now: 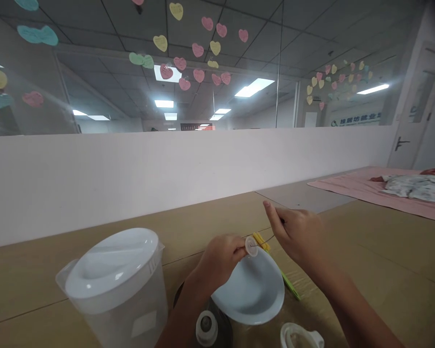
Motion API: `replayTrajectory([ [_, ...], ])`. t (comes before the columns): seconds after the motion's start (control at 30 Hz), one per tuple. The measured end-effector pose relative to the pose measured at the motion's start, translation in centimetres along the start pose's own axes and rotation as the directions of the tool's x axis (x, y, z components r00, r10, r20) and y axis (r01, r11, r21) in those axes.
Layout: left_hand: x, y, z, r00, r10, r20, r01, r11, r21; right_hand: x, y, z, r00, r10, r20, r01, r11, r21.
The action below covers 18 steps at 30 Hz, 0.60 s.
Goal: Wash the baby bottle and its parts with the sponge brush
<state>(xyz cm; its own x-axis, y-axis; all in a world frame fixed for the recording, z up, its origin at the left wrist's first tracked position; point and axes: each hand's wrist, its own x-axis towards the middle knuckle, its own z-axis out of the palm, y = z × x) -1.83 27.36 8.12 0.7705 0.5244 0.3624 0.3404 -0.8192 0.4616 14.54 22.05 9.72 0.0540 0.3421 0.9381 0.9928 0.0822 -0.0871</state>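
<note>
Pinched in my left hand (223,258) is a small round translucent piece (251,246), held above the far rim of a white bowl (253,290). My right hand (299,232) is closed, thumb up, on a thin dark wire or stem (264,240) that runs to the middle of the round piece. A yellow-headed brush with a green handle (291,285) lies behind and right of the bowl. Near the left forearm stands a bottle with a white neck (206,328). A whitish ring-shaped part (300,336) sits at the bottom edge.
A large translucent pitcher with a white lid (112,261) stands at the left. Behind the brown surface (384,261) runs a low white wall (188,169) topped with glass. On a pink mat (348,186) at the far right lies a patterned cloth bundle, possibly clothing on someone.
</note>
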Motion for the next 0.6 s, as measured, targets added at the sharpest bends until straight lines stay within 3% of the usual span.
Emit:
replayTrajectory([
  [0.17,0.2,0.0,0.3,0.996,-0.07,-0.062,0.062,0.99,-0.124,0.0,-0.4,0.0,0.991,-0.023,-0.131,0.021,1.0,-0.017],
  [0.33,0.6,-0.1,1.0,0.993,-0.114,-0.029,0.106,0.975,-0.194,-0.1,-1.0,1.3,0.974,-0.096,-0.203,0.091,0.995,-0.036],
  [0.47,0.6,-0.1,1.2,0.994,-0.108,-0.034,0.098,0.97,-0.223,-0.6,-1.4,2.0,0.99,-0.122,-0.075,0.122,0.993,-0.001],
  [0.6,0.4,0.3,0.7,0.988,-0.117,-0.098,0.087,0.96,-0.265,-1.1,-1.6,2.4,0.976,-0.116,0.183,0.105,0.992,0.065],
])
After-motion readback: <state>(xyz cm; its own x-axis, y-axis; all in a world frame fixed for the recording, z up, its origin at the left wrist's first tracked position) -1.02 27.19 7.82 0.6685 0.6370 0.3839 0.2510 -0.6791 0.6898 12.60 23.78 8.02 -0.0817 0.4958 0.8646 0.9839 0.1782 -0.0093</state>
